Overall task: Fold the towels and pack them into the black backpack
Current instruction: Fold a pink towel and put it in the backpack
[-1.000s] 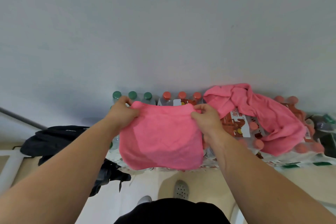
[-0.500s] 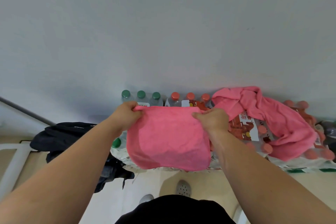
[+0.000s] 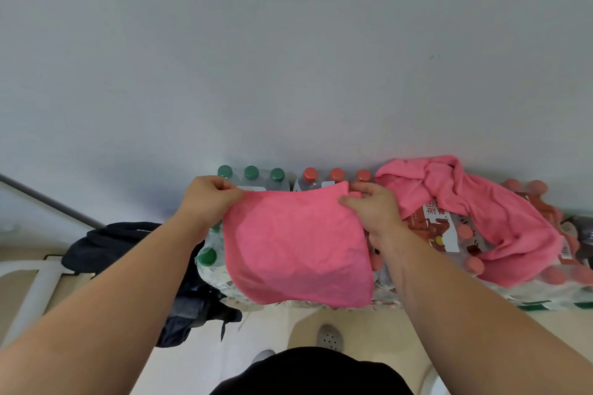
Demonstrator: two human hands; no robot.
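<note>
A folded pink towel [image 3: 296, 247] hangs in front of me over packs of bottles. My left hand [image 3: 208, 199] pinches its top left corner. My right hand [image 3: 373, 208] grips the top right corner, thumb on the front of the cloth. A second pink towel [image 3: 475, 202] lies crumpled and unfolded on the bottle packs to the right. The black backpack [image 3: 122, 242] slumps on the floor at the left, partly hidden behind my left forearm.
Shrink-wrapped packs of green-capped bottles [image 3: 250, 175] and red-capped bottles [image 3: 337, 175] stand against a plain grey wall. A white rail [image 3: 35, 295] runs along the floor at the far left. My feet show on the pale floor below.
The towel stays held by its top corners. My right hand has shifted its grip, with the top right corner now folding slightly under its fingers. The view has drifted a little.
</note>
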